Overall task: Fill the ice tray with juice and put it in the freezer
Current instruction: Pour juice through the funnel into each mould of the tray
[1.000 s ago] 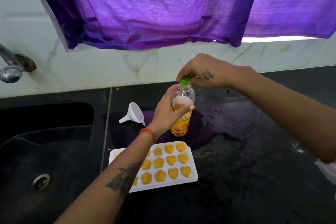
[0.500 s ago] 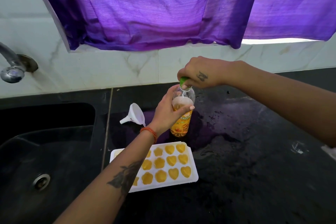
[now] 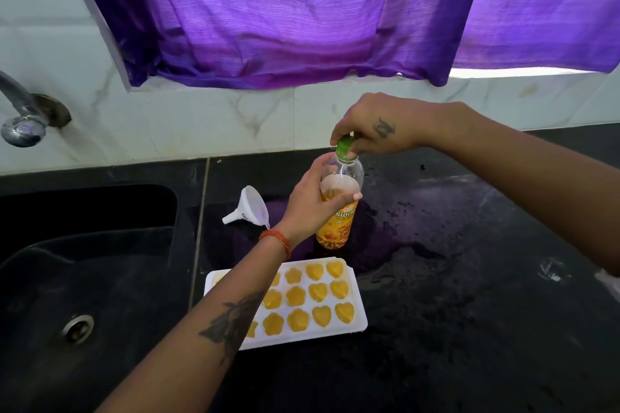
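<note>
A white ice tray [image 3: 355,329] lies on the black counter, its heart and flower moulds full of orange juice; my left forearm hides its left part. Behind it stands a clear juice bottle [image 3: 339,225] with an orange label, about half full. My left hand [image 3: 312,201] grips the bottle's upper body. My right hand [image 3: 372,126] is over the top, its fingers pinching the green cap [image 3: 345,147] on the neck.
A white funnel [image 3: 251,206] lies on its side left of the bottle. A black sink [image 3: 84,261] with a drain and a metal tap [image 3: 21,121] fills the left. The counter [image 3: 469,278] right of the tray is wet. A purple curtain [image 3: 302,10] hangs above.
My right hand has turned slightly on the green cap. The bottle, the tray and my left hand stay where they were.
</note>
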The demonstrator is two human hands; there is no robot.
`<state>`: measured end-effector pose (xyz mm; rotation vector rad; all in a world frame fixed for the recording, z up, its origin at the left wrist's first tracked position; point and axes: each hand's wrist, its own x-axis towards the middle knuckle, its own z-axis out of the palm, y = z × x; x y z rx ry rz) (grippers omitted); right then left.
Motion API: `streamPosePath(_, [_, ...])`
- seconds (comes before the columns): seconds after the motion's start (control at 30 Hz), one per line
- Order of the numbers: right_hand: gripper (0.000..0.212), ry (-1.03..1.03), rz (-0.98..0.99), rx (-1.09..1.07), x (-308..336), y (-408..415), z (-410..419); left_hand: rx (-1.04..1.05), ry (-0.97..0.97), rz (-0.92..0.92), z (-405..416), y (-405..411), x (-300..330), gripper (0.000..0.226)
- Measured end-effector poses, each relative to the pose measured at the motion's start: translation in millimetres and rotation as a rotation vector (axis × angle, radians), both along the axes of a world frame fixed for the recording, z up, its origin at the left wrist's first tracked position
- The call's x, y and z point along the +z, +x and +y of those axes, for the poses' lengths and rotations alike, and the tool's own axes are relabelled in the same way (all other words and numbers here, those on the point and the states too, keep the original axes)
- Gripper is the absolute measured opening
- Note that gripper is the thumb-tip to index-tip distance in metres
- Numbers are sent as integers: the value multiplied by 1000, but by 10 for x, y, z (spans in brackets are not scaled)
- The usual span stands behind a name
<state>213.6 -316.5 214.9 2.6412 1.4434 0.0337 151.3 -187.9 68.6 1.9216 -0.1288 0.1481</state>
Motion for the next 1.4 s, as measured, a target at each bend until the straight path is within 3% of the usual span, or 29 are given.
streamPosePath(0.2, [56, -55, -126, -113, -118, -5, 5, -42, 5, 28, 51, 34, 57, 74])
streamPosePath(0.37, [67, 20, 136, -192, 17, -16, -126, -54, 7, 40, 62, 31, 51, 75])
streamPosePath(0.43, [58, 68, 183, -108, 36, -20, -130, -54, 11, 46, 55, 34, 46, 76])
streamPosePath(0.53, [32, 88, 66, -82, -15, -10, -66, -58, 17, 49, 56, 31, 53, 75])
streamPosePath(0.6, [46, 52, 27, -169, -71, -7, -25, -59, 17, 40, 65, 21, 62, 73])
streamPosePath(0.7, [72, -54, 181, -332, -42, 27, -106, -62, 28, 41, 78, 10, 74, 75])
streamPosePath(0.77, [56, 23, 259, -301, 47, 49, -189, -65, 26, 46, 80, 16, 73, 75])
streamPosePath(0.87, [55, 181, 313, -74, 113, 6, -182, -54, 37, 47, 56, 21, 67, 75])
streamPosePath(0.97, [29, 143, 106, -63, -61, -53, -51, -30, 41, 42, 64, 23, 66, 76])
streamPosePath(1.07, [47, 116, 21, -199, -196, -66, -1, -49, 57, 27, 32, -13, 65, 76])
streamPosePath(1.13, [57, 50, 82, -244, -126, -38, -75, -75, 73, 14, -5, -37, 60, 75])
streamPosePath(1.27, [48, 79, 284, -66, 21, -71, -185, -61, 62, 20, 42, -26, 44, 75])
streamPosePath(1.4, [34, 22, -63, -24, -146, -135, -112, -40, 87, 7, 34, -30, 36, 76])
